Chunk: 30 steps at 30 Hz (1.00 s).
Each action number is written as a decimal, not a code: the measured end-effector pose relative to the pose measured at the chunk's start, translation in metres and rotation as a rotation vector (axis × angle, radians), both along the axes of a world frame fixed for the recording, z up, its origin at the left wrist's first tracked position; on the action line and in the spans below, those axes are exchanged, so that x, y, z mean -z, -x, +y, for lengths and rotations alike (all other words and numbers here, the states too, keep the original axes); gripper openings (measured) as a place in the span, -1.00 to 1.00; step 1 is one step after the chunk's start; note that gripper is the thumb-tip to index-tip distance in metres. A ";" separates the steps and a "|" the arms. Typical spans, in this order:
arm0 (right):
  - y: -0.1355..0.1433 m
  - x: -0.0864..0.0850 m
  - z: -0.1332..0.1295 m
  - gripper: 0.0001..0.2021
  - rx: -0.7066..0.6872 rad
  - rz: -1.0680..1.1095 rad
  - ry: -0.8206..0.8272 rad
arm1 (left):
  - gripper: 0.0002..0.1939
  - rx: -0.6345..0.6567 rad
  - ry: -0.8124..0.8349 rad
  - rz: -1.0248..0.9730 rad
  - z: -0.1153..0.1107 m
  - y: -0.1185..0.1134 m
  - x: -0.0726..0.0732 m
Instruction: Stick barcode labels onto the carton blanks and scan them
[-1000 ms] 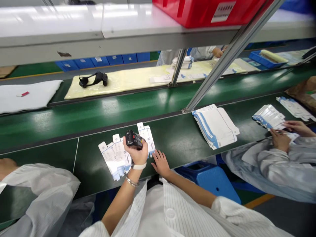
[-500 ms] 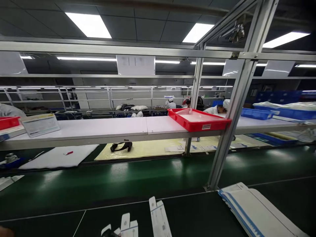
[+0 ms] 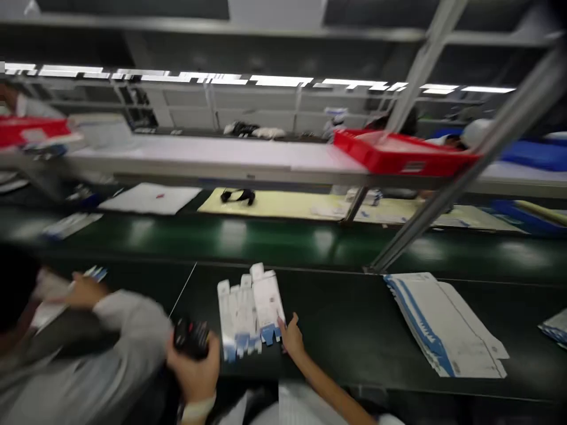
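Keypad device in one hand, flat carton apparently being steadied by the other.
Left hand [image 3: 197, 372] grips a black keypad device [image 3: 191, 337]; right hand [image 3: 293, 341], loosely open, meets the rightmost carton's [image 3: 267, 298] edge. Shifting it calls for light fingertips.

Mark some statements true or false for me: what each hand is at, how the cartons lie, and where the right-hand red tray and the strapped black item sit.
1. The left hand grips a black handset. True.
2. The large carton stack lies right of the small cartons. True.
3. The right hand rests on the large carton stack. False: it is at the small cartons.
4. The right-hand red tray sits on the shelf. True.
5. The strapped black item lies on the white sheet. False: it's on the yellow sheet.
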State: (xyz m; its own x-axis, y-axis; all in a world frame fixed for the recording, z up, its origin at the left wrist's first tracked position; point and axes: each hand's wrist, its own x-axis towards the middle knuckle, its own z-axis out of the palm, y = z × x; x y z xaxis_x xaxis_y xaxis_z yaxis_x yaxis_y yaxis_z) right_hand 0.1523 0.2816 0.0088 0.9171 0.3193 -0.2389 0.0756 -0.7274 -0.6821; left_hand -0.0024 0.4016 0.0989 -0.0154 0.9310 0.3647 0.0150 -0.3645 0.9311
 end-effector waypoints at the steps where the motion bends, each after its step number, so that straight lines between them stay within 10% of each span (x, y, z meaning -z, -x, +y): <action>1: 0.011 0.021 0.001 -0.43 -0.071 0.025 0.112 | -0.20 -0.021 0.021 0.032 -0.002 0.007 0.007; 6: 0.017 0.063 -0.005 -0.36 -0.279 0.005 0.333 | -0.20 -0.041 0.061 0.129 -0.016 0.016 0.030; 14: 0.020 0.057 -0.007 -0.50 -0.423 -0.118 0.463 | -0.22 0.088 0.085 0.185 -0.041 0.021 0.045; 22: 0.033 0.042 0.005 -0.36 -0.997 -0.306 0.241 | -0.18 0.102 0.098 0.216 -0.054 0.019 0.041; 30: 0.028 0.017 0.103 -0.38 -0.708 -0.175 0.128 | -0.19 0.287 0.183 0.499 -0.055 0.008 0.053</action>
State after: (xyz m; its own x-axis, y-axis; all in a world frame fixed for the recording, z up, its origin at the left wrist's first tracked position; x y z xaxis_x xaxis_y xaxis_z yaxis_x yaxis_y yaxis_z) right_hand 0.1243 0.3846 -0.0086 0.5297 0.8282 -0.1829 0.6564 -0.5368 -0.5300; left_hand -0.0104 0.3465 0.0463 0.3774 0.9210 0.0968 0.3909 -0.2532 0.8849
